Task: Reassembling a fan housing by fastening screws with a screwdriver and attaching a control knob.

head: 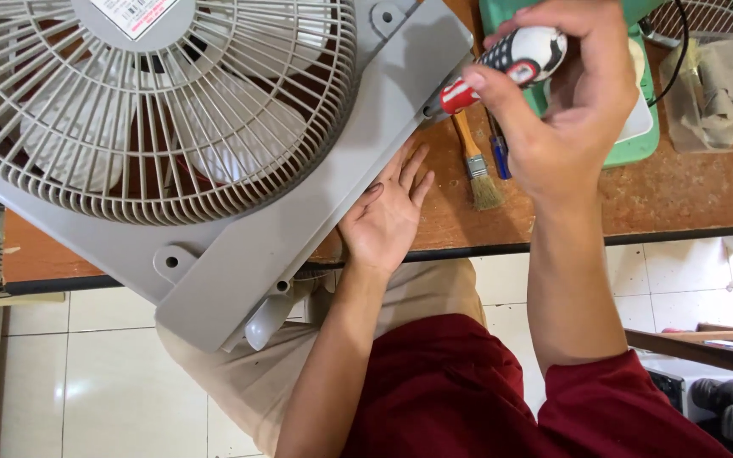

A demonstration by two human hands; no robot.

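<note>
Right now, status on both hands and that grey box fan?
Right hand gripping red-and-black screwdriver at grey plastic box fan corner. Left hand flat against fan's side. Paintbrush lies close by.

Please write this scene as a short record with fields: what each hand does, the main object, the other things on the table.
Main object: grey box fan with a round grille, lying on a brown wooden table and reaching over its edge
Left hand: open, pressed flat against the fan's side edge
Right hand: wrapped around a screwdriver with a red, black and white handle, tip at the fan's frame
Near the right hand: paintbrush, small blue-handled tool, green tray
</note>
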